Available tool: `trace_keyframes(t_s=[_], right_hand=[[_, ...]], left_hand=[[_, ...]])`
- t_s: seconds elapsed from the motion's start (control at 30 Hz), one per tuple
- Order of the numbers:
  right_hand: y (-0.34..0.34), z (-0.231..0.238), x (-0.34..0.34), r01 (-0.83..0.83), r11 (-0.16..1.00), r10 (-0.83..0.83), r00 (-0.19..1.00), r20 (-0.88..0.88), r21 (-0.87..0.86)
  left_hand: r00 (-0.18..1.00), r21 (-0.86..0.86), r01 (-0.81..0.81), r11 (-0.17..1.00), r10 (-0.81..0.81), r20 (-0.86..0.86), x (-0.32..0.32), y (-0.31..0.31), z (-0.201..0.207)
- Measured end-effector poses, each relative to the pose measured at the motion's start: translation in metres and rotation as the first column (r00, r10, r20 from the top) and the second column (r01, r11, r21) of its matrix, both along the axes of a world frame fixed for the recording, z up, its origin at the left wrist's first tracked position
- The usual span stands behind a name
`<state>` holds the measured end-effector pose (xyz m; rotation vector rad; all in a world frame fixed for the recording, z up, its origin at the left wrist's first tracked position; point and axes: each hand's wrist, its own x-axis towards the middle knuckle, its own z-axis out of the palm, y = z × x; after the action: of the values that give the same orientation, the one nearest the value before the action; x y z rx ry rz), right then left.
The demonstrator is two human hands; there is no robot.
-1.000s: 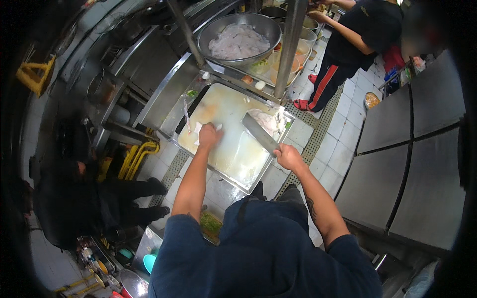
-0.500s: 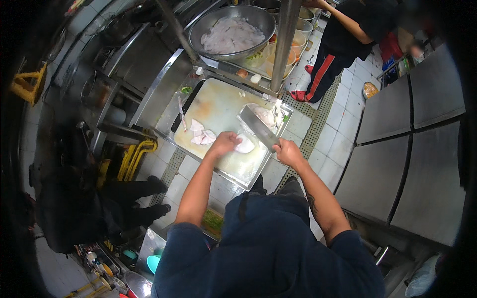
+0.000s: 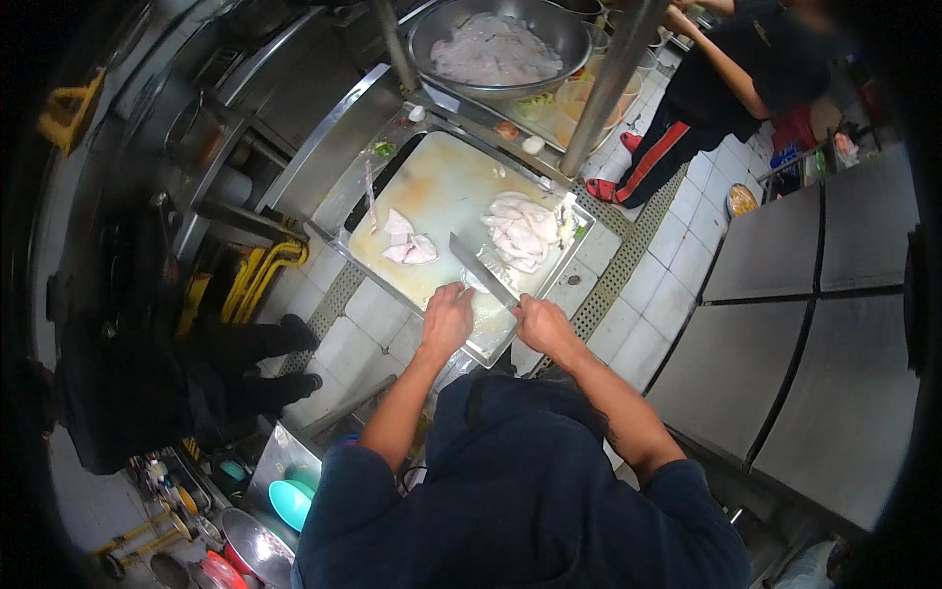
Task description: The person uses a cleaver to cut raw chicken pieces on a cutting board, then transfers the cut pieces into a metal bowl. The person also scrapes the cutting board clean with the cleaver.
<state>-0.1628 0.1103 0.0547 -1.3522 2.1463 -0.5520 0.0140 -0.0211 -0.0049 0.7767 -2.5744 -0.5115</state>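
Observation:
My right hand (image 3: 540, 322) grips the handle of a cleaver (image 3: 481, 270), a broad grey blade slanting up and left over the cutting board (image 3: 432, 182). Against the near part of the board, the curled fingers of my left hand (image 3: 448, 316) hold a small pale piece of raw meat (image 3: 473, 284), partly hidden by the blade and fingers. Right of the cleaver lies a heap of whitish raw meat (image 3: 520, 231); its exact kind is unclear. Several cut pieces (image 3: 409, 245) rest on the board's left side.
A large metal bowl (image 3: 420, 49) of pale raw meat stands beyond the board, beside a metal post (image 3: 616, 83). One person (image 3: 721, 83) stands at the far right, another in dark clothes (image 3: 147, 393) at left. Steel cabinet doors (image 3: 814, 373) line the right side.
The cleaver has moved from over the heap of meat to beside my left hand, uncovering the heap. Both hands are nearer the board's front edge. The whole view has shifted slightly.

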Motion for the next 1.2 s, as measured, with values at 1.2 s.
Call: trace_keyframes(t_s=[1.2], right_hand=[[0.020,-0.007,-0.095,-0.405,0.895,0.437,0.877,-0.199,0.186]], left_hand=[[0.979,0.099,0.069,0.993,-0.086,0.184,-0.007,0.007,0.004]])
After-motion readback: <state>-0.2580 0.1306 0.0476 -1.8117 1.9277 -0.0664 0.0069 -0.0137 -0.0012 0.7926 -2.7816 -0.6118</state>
